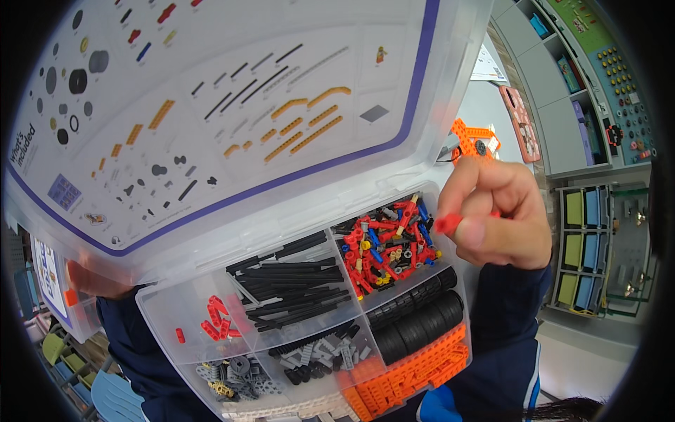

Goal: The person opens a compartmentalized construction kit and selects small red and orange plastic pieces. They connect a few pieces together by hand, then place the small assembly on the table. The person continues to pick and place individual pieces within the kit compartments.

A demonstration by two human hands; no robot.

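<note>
Above the box's right edge, my right hand (510,214) is closed, pinching a small red building-set piece (448,224) between thumb and fingers. Below it, a compartment holds a jumble of red, blue, black, yellow and tan connector pegs (385,243). The clear plastic sorting box (158,306) stands with its lid (232,169) raised; a printed parts sheet shows inside the lid. At the far left, my left hand (98,283) is partly behind the lid, with its fingers hidden.
Other compartments hold black axles (295,281), red pieces (216,320), grey gears (242,373), black tires (422,327) and orange beams (408,366). Beyond my right hand are an orange assembly (478,141) and a patterned phone-like case (519,123). Shelves with bins (580,246) stand at right.
</note>
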